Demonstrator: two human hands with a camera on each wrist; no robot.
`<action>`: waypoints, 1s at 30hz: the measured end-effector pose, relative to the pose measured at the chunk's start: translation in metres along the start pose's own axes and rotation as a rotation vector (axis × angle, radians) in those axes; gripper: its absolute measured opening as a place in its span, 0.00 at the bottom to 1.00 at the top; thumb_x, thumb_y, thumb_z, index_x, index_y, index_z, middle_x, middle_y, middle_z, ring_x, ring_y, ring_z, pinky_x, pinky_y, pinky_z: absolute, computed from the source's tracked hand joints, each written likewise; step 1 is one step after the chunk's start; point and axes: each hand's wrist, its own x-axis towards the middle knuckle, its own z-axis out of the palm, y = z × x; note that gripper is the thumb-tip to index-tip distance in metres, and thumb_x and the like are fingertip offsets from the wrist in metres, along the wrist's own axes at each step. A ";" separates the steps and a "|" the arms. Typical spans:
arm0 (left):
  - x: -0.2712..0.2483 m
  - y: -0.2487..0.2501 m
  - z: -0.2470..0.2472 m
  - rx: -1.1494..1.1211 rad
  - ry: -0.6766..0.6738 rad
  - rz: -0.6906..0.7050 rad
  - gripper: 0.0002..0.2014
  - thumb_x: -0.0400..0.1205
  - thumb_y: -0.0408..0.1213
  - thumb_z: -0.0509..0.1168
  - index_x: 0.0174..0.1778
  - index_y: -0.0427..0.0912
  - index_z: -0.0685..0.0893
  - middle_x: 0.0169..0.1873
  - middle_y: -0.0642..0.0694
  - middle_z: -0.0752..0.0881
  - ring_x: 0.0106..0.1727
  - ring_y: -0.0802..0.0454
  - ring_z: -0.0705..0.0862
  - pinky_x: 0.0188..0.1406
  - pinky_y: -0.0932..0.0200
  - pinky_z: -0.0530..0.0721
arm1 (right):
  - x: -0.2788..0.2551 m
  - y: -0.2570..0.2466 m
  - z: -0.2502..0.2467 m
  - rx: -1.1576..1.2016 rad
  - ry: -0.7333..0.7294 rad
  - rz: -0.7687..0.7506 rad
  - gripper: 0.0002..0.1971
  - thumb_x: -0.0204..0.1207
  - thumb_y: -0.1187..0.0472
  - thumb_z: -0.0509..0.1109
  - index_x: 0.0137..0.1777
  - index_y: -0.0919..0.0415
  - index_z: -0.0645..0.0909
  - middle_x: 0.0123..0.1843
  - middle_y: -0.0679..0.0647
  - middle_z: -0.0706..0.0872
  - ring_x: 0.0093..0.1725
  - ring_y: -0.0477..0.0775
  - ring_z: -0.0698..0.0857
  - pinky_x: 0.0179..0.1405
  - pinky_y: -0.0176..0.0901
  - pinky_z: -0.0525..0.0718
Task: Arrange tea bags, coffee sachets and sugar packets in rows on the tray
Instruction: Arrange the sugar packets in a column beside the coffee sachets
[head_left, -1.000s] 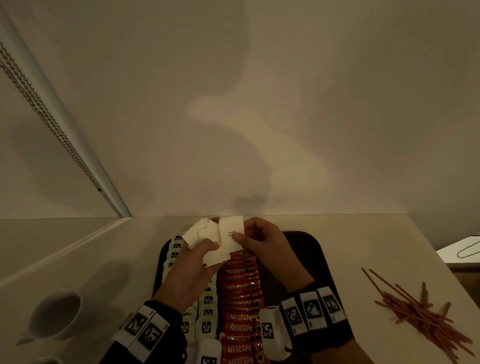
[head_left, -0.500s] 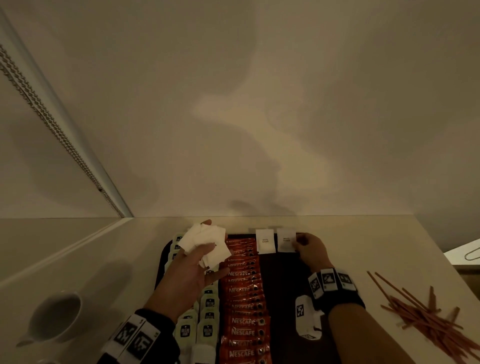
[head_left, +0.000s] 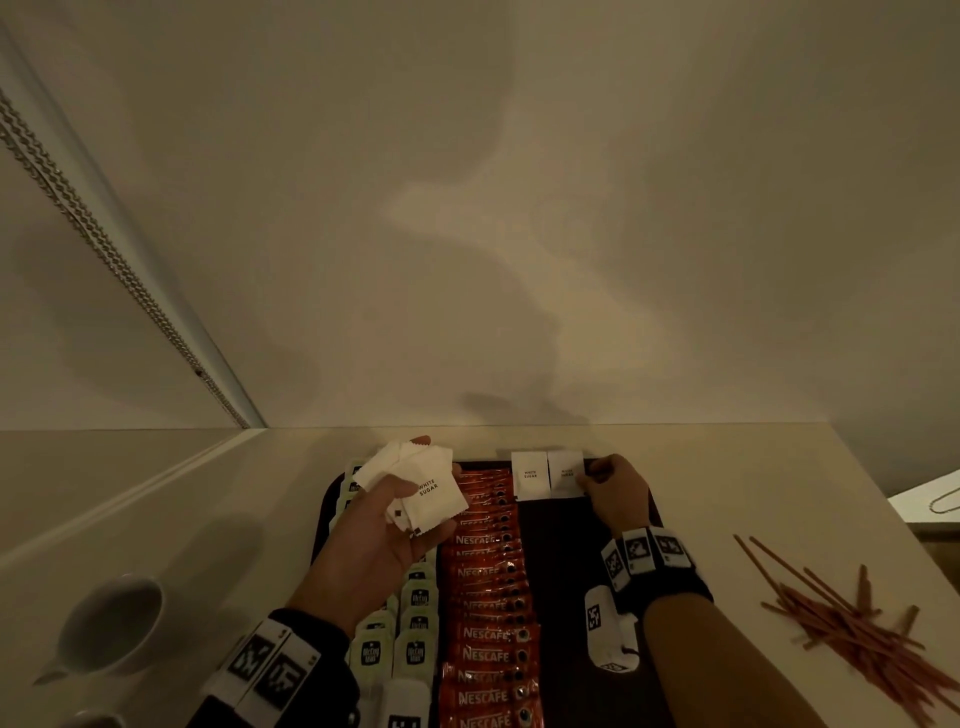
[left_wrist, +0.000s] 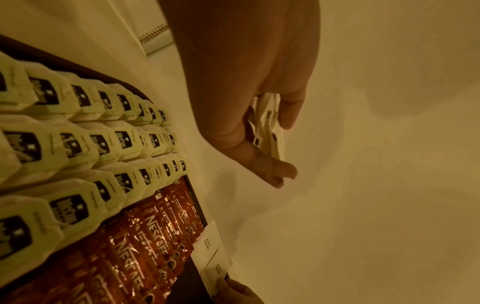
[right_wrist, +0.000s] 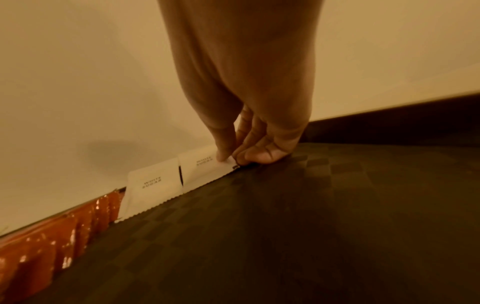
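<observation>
A dark tray (head_left: 566, 561) lies on the counter. Pale green tea bags (head_left: 415, 649) fill its left rows, and red Nescafe sachets (head_left: 488, 613) run down the middle. Two white sugar packets (head_left: 530, 475) lean side by side at the tray's far edge. My right hand (head_left: 615, 493) pinches the right-hand packet (right_wrist: 205, 166) by its right corner. My left hand (head_left: 384, 530) holds a bunch of white sugar packets (head_left: 415, 488) above the tea bags. In the left wrist view its fingers curl round that bunch (left_wrist: 267, 123).
A white cup (head_left: 111, 623) stands at the left of the counter. Several red-brown stirrer sticks (head_left: 852, 623) lie in a loose pile at the right. The wall rises just behind the tray. The tray's right half shows bare dark surface (right_wrist: 311, 226).
My right hand took a sugar packet from the left hand's bunch, carried it to the tray's far edge and set it beside the first. The left hand has stayed put with the bunch.
</observation>
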 end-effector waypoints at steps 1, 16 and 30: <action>0.000 0.000 0.000 0.011 0.011 0.002 0.18 0.81 0.26 0.55 0.63 0.45 0.82 0.60 0.36 0.86 0.60 0.36 0.83 0.33 0.55 0.89 | -0.004 -0.004 -0.002 0.005 0.021 -0.016 0.12 0.75 0.61 0.72 0.53 0.68 0.78 0.54 0.63 0.85 0.55 0.62 0.83 0.50 0.41 0.75; 0.003 -0.004 0.018 0.226 0.078 0.156 0.16 0.78 0.25 0.66 0.60 0.44 0.82 0.50 0.42 0.88 0.43 0.51 0.88 0.26 0.63 0.83 | -0.112 -0.097 -0.026 0.597 -0.494 -0.253 0.05 0.74 0.61 0.72 0.46 0.63 0.81 0.47 0.62 0.86 0.46 0.56 0.88 0.49 0.49 0.89; 0.000 0.003 0.004 -0.084 0.076 0.072 0.14 0.82 0.27 0.53 0.57 0.41 0.81 0.44 0.37 0.91 0.51 0.34 0.86 0.31 0.59 0.89 | -0.042 -0.002 0.010 0.430 -0.179 0.147 0.11 0.77 0.66 0.70 0.58 0.66 0.81 0.54 0.57 0.86 0.51 0.53 0.85 0.52 0.46 0.86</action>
